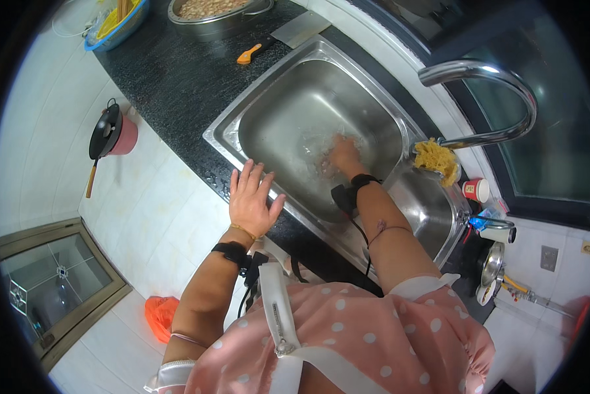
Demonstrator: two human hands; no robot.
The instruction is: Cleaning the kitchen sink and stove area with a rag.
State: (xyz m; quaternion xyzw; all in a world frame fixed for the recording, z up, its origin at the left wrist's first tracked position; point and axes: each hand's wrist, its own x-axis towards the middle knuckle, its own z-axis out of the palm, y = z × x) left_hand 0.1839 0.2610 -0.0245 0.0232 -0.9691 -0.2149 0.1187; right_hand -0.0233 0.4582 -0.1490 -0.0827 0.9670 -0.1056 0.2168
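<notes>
My left hand [252, 201] lies palm down, fingers apart, on the front rim of the stainless steel sink [261, 87], holding nothing. Down in the large basin, my right hand [345, 156] is dipped into cloudy, rippling water [295, 138]. Its fingertips are blurred by the water, so whether they grip anything cannot be made out. Pale, pinkish shapes show indistinctly just beside those fingers. Each wrist wears a black strap with a small device and a cable.
A chrome faucet [497, 71] arches behind the sink near a yellow mesh scrubber [435, 160]. The smaller basin [423, 209] adjoins on the right. On the black counter [162, 74] are a cleaver [302, 29], a steel pot of chopped pieces [211, 30] and a blue basket [140, 22].
</notes>
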